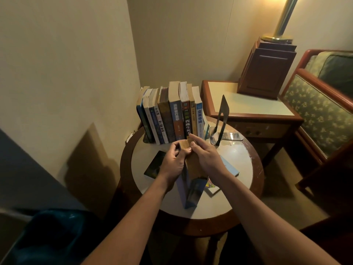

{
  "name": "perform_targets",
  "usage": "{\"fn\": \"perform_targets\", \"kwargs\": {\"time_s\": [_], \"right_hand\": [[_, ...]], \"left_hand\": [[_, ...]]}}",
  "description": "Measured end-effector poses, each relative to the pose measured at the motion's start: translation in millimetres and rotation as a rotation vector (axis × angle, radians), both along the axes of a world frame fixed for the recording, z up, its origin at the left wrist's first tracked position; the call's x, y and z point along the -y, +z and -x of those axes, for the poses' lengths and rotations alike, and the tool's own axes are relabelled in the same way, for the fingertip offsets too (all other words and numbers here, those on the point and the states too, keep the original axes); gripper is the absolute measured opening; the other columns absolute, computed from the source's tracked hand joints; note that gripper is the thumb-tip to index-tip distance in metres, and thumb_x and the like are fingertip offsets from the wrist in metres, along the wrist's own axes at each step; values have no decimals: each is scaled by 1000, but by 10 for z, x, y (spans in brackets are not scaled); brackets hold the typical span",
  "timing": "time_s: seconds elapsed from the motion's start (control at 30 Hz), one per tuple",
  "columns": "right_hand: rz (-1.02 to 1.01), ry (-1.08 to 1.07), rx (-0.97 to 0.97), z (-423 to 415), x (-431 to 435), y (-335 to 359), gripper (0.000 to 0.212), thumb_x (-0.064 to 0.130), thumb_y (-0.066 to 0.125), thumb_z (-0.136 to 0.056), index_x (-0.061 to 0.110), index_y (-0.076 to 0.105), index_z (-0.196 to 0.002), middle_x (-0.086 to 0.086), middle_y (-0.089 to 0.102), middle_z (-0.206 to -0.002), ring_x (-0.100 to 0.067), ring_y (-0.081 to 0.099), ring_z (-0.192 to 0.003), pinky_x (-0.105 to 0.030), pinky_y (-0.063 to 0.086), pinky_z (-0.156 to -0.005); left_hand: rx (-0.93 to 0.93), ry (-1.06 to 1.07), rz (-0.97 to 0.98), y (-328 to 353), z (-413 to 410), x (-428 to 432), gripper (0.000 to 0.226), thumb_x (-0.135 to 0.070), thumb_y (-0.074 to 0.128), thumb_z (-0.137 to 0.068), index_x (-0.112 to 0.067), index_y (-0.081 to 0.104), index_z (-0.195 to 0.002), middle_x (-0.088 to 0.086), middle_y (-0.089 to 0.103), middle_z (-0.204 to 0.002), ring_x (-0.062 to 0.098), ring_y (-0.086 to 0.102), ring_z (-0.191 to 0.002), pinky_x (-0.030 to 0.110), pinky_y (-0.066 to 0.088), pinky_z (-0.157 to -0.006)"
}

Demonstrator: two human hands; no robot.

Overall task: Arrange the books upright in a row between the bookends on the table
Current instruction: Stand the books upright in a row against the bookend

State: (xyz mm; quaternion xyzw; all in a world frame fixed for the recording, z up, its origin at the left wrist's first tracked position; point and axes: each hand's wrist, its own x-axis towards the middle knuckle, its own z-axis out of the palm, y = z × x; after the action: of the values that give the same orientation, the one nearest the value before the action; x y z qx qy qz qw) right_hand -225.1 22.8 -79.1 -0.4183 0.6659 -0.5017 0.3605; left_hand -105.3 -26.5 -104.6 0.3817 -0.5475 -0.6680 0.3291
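Several books (172,115) stand upright in a row at the back of the round table (238,165). A dark metal bookend (221,119) stands a little apart to the right of the row. In front of the row, my left hand (172,161) and my right hand (206,157) both grip the top of a blue book (193,190), held upright with its bottom edge on the table. A dark book (154,165) lies flat to the left of my hands. Two more flat books (229,169) lie to the right, partly hidden by my right arm.
A square side table (248,108) stands behind on the right, carrying a wooden box (267,67) with a lamp pole. An upholstered armchair (321,111) is at the far right. Walls close in behind and to the left. A blue object (51,238) sits at lower left.
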Motion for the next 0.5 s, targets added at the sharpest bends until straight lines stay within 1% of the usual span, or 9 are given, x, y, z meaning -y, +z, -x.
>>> {"fn": "perform_targets", "kwargs": {"time_s": [0.1,0.13,0.23,0.3,0.37,0.43,0.47,0.5], "right_hand": [[18,-16,13,-76,-6,21,36,34,46,-106,35,56,-141,0,42,-148,-22,42,-132,-34,49,-98],[20,-14,19,-91,-6,32,36,35,46,-106,35,56,-141,0,43,-148,-22,42,-132,-32,48,-97],[4,-18,39,-99,-6,37,40,37,48,-105,34,52,-144,1,42,-149,-21,42,-132,-41,46,-106],[-2,-31,73,-88,-35,19,45,40,49,-104,33,47,-148,2,42,-151,-20,42,-135,-45,44,-110],[4,-31,124,-93,-100,-14,47,40,49,-104,31,44,-150,5,42,-150,-17,41,-135,-41,44,-108],[4,-23,139,-116,-186,-43,46,38,48,-104,30,44,-150,9,43,-141,-13,41,-127,-33,44,-99],[2,-24,133,-122,-221,-60,45,37,47,-105,30,44,-149,11,44,-137,-12,42,-125,-30,44,-94],[0,-28,122,-128,-243,-81,44,37,47,-105,31,45,-149,13,45,-135,-12,43,-124,-29,45,-91]], "left_hand": [[17,8,13,22,-11,-2,31,-37,57,-99,-29,53,-128,6,66,-118,22,65,-110,44,57,-93],[12,13,10,24,-19,9,30,-37,57,-99,-28,53,-128,7,67,-117,22,66,-110,46,57,-94],[35,29,24,41,-51,-6,31,-38,57,-99,-31,52,-129,5,65,-120,21,64,-112,47,54,-98],[52,80,53,58,-54,-81,42,-37,55,-100,-33,43,-140,-3,58,-126,18,57,-119,41,52,-100],[27,157,67,52,-63,-171,54,-38,52,-101,-30,31,-151,-6,49,-135,16,49,-125,38,48,-101],[7,196,71,18,-78,-249,60,-49,45,-102,-33,24,-155,-2,40,-150,16,42,-132,45,42,-109],[1,188,74,-1,-88,-285,62,-57,39,-100,-37,21,-156,-3,37,-154,16,39,-135,47,39,-112],[-3,171,70,-21,-98,-320,64,-65,33,-98,-41,19,-156,-5,37,-153,15,39,-136,46,38,-112]]}}
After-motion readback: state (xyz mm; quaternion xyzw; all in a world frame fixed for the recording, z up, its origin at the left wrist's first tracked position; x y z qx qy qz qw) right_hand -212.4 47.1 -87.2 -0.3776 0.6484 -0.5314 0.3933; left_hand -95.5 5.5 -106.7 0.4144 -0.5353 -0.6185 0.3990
